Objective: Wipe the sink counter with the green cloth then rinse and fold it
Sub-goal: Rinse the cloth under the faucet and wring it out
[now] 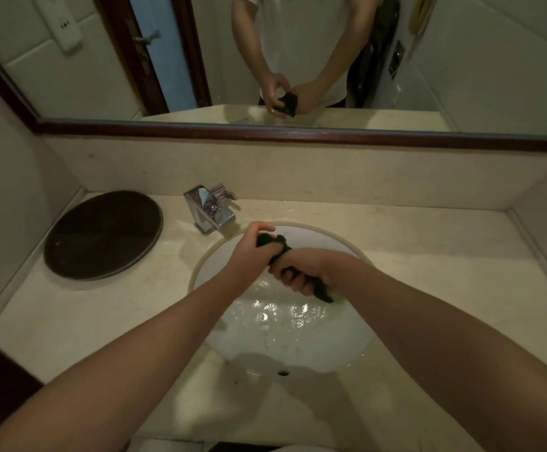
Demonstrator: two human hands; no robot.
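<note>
At the near edge of the beige stone desk [428, 272], two bare forearms reach in from the lower corners and converge over the round white sink basin [298, 353]. Small overflow hole [283, 373] in the sink's near wall. Shallow rippling water [275, 314] pools in the sink bottom and catches light glints.

Over the sink's centre: dark green cloth [282, 251], wrung into a tight rope and held clear of the water. Near end: the right hand [301, 272] has its fingers wrapped round it, and a short tail of cloth sticks out past the fist toward the sink's right side. Far end: the left hand [252, 246] is curled round it, with a dark tuft showing beyond the fingertips. Both hands are clamped on the cloth, close together, with the twisted stretch running between them.

Wet sheen on the desk along the sink's far rim. Boxy chrome tap [208, 210] stands just behind the sink's far-left rim, lever on top. Cannot tell whether it is running. Round dark brown tray [102, 234] lies flat on the desk, well left of the sink and apart from the tap.

Behind the sink: beige stone backsplash [298, 171], then a wall mirror [461, 76] in a dark wooden frame. The reflection shows the person's torso in a white top, both hands gripping the same dark cloth, and a wood-framed door to one side.
</note>
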